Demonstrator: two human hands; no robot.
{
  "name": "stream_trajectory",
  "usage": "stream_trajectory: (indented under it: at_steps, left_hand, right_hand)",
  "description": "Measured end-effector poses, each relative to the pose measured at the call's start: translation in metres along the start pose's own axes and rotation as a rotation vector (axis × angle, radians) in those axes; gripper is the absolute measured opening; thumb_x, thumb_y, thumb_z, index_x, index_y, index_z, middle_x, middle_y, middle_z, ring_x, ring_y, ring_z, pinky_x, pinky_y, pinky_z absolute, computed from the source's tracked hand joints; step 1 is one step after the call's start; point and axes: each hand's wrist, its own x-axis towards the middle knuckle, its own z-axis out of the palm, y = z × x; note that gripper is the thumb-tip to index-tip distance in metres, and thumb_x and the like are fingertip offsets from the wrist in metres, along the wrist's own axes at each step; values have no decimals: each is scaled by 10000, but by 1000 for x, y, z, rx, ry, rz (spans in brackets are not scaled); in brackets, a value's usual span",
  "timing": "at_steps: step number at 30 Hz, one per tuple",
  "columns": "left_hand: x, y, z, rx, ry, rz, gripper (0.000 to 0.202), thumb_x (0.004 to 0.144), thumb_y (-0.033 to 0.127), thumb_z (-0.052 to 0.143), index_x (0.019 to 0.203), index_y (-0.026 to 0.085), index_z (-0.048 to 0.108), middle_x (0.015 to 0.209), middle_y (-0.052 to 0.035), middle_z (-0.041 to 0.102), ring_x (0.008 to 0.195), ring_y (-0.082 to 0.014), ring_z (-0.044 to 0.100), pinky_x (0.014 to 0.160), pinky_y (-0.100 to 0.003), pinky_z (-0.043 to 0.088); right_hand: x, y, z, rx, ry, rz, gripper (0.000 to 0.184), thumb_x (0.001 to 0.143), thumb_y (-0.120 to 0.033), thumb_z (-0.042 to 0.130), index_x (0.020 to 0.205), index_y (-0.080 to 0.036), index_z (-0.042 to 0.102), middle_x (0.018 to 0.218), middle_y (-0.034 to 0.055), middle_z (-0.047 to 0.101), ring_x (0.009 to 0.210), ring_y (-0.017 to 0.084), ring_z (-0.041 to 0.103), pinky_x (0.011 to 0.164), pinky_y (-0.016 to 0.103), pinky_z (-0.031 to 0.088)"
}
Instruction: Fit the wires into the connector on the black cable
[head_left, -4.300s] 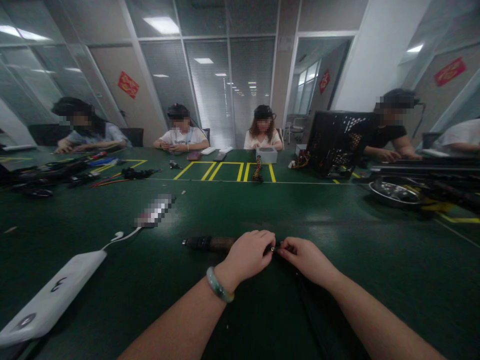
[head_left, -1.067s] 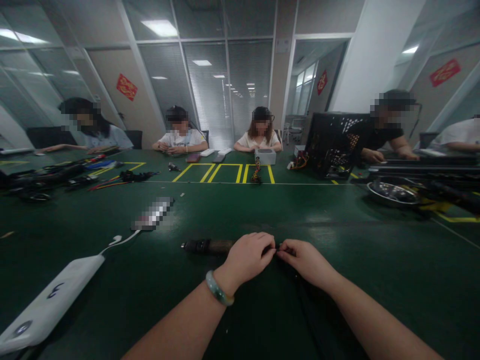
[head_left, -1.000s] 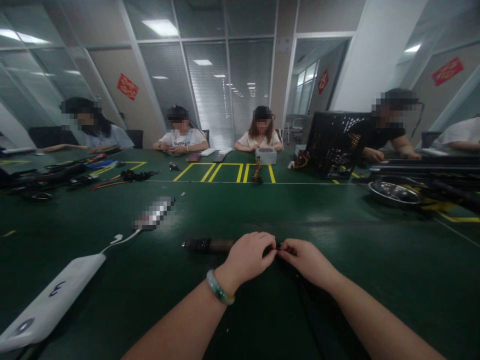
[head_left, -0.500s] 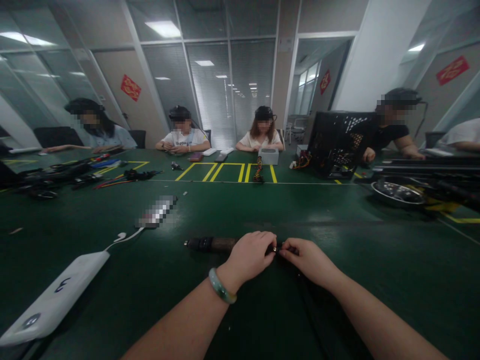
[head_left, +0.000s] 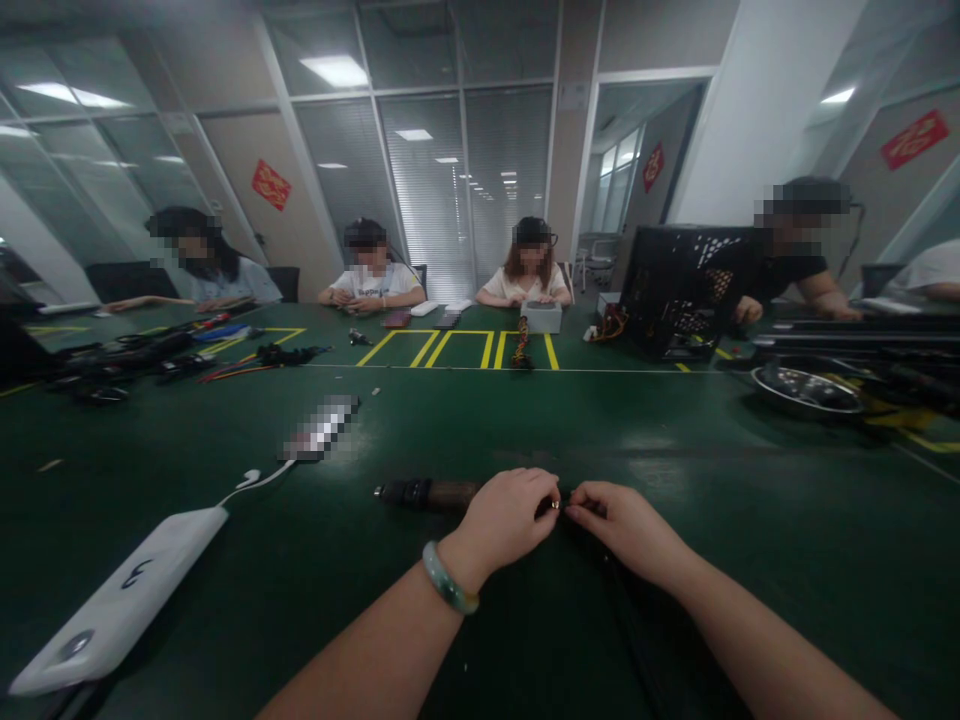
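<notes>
A dark electric screwdriver (head_left: 450, 495) with a brown middle and a metal tip at its left end lies sideways on the green table. My left hand (head_left: 510, 515), with a bangle at the wrist, curls over its right end and hides that part. Between the left thumb and fingers shows a small shiny metal piece (head_left: 556, 505). Just to the right, my right hand (head_left: 619, 520) is closed in a pinch on what looks like the end of a black cable (head_left: 626, 620). From there the cable runs down towards the near edge. The fingers hide the exact contact.
A white power bank (head_left: 124, 600) with a white cable leads to a blurred phone-like item (head_left: 322, 428) on the left. Dark cables (head_left: 135, 350) lie beyond. At right stand a black computer case (head_left: 675, 290) and a metal bowl (head_left: 806, 390). Several people sit across the table.
The whole view has shifted slightly, so everything sits a little further right and lower. Both hands keep nearly the same closed pose at the screwdriver's right end.
</notes>
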Motion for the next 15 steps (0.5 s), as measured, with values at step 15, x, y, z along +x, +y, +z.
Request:
stream_trajectory:
  at_steps: [15]
  left_hand:
    - [0, -3, 4, 6, 15, 6, 81, 852, 223, 566, 932, 211, 560, 1111, -4, 617, 1010, -190, 571, 873, -357, 454]
  right_hand:
    - [1, 1, -1, -5, 5, 3, 156, 877, -318, 513, 825, -222, 625, 792, -20, 658, 723, 148, 591, 618, 239, 375]
